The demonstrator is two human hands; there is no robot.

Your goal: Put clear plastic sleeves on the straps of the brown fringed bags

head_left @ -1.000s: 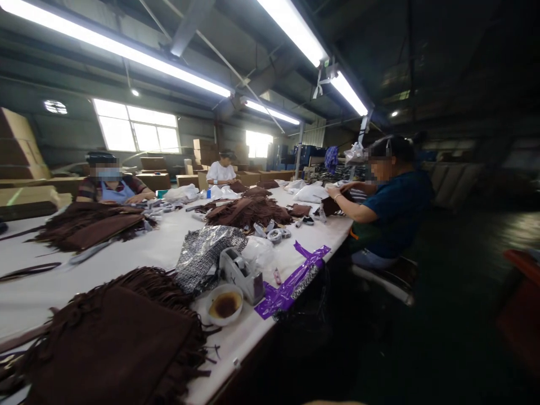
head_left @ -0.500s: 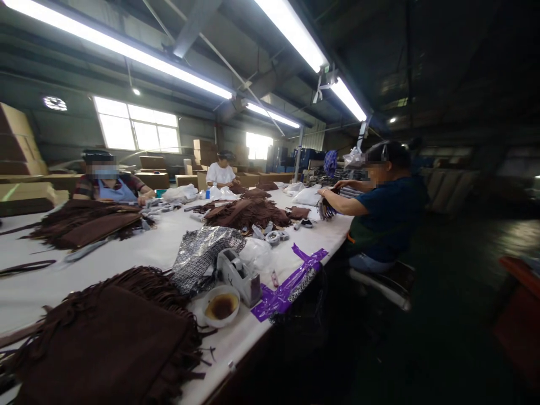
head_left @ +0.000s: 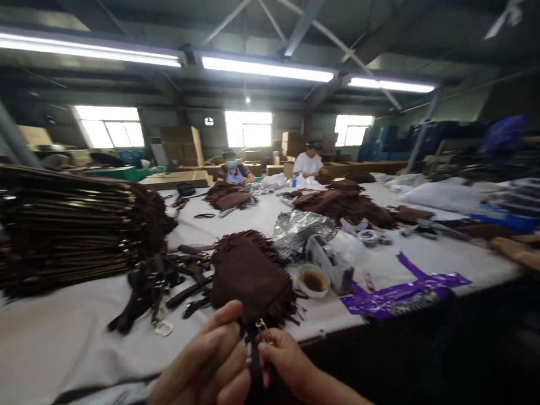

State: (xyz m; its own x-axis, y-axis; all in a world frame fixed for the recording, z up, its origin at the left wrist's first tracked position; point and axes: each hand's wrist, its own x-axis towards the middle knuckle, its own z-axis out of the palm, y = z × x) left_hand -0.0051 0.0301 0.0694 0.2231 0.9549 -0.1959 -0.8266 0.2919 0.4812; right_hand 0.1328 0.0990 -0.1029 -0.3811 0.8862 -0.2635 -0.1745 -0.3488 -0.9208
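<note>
My left hand (head_left: 211,360) and my right hand (head_left: 282,360) meet at the bottom of the view, both pinched on a dark brown strap (head_left: 254,365) with a small brass clasp (head_left: 261,325). The strap runs up to a brown suede fringed bag (head_left: 248,275) lying on the white table (head_left: 76,337) just beyond my fingers. Loose brown straps with buckles (head_left: 164,281) lie to the left of the bag.
A tall stack of brown bags (head_left: 67,225) fills the left. A white bowl of brown liquid (head_left: 313,280), a tape dispenser (head_left: 331,264), silver patterned fabric (head_left: 299,228) and purple tape strips (head_left: 405,287) sit right. Two people (head_left: 310,163) work at the far end.
The view has swung left from the seated person in blue to the table in front of me. My two hands have come into view, gripping the strap.
</note>
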